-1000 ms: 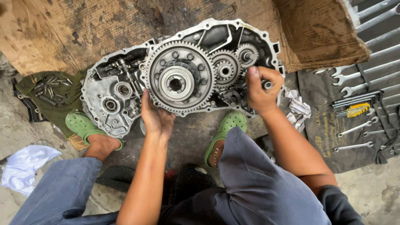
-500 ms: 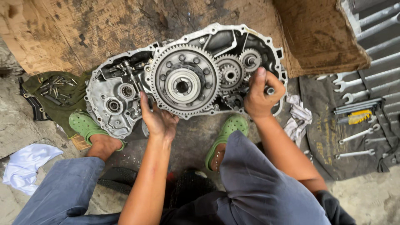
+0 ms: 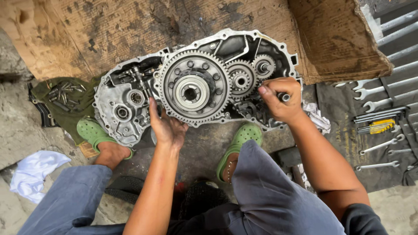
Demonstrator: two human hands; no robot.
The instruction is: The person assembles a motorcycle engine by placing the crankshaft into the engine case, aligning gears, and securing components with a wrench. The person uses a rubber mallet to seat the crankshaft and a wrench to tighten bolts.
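Observation:
An open aluminium gearbox case (image 3: 126, 132) lies flat on the ground in front of me. A large toothed ring gear (image 3: 194, 89) fills its middle, with a smaller gear (image 3: 240, 79) and a little one (image 3: 263, 66) to its right. My left hand (image 3: 164, 126) rests on the lower left rim of the large gear, fingers against the teeth. My right hand (image 3: 280, 100) is closed around a short metal shaft (image 3: 285, 97) at the case's right end.
Cardboard (image 3: 130, 30) lies under and behind the case. A green cloth with bolts (image 3: 65, 98) sits at left, a white rag (image 3: 35, 172) lower left. Spanners and tools (image 3: 379, 126) lie on a dark mat at right. My feet wear green clogs (image 3: 93, 132).
The view has shifted slightly, so the case sits further right and lower. Both hands stay at the same places on the gear and the shaft.

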